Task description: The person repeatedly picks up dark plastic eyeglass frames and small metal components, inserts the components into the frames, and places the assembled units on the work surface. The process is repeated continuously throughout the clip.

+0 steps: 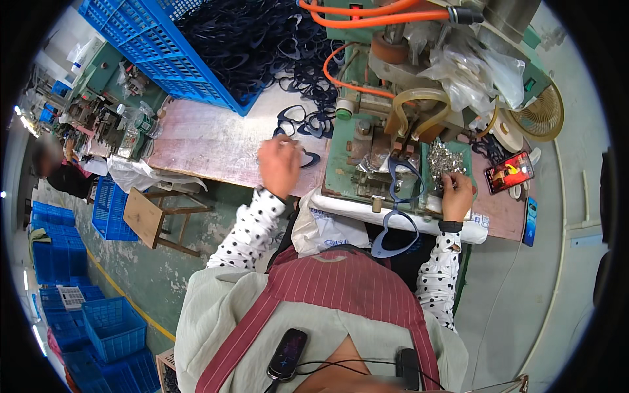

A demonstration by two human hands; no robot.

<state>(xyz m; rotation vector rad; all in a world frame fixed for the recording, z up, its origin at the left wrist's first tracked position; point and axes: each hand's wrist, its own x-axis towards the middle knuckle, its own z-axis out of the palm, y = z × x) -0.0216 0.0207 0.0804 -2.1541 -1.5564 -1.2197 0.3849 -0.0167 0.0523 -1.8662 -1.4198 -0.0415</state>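
Note:
My left hand (pixel 280 165) is closed on a dark blue eyeglass frame (pixel 310 159) just above the table, its fingers curled over one end. More loose eyeglass frames (pixel 303 122) lie just beyond it. My right hand (pixel 457 196) is at the near side of a green tray holding a heap of small shiny metal parts (pixel 446 159), thumb and fingers pinched together. Whatever is between those fingertips is too small to make out. Between my hands, a blue eyeglass frame (pixel 396 243) hangs at the front of a green bench machine (pixel 344 171).
A blue crate (pixel 171 72) spills a big pile of dark frames at the back. Orange hoses (pixel 367 18) cross the machine. At right lie a phone (pixel 510 173) and a fan (pixel 536 111). A wooden stool (pixel 145 219) and stacked blue crates (pixel 114 327) stand at left; a person (pixel 65 171) sits far left.

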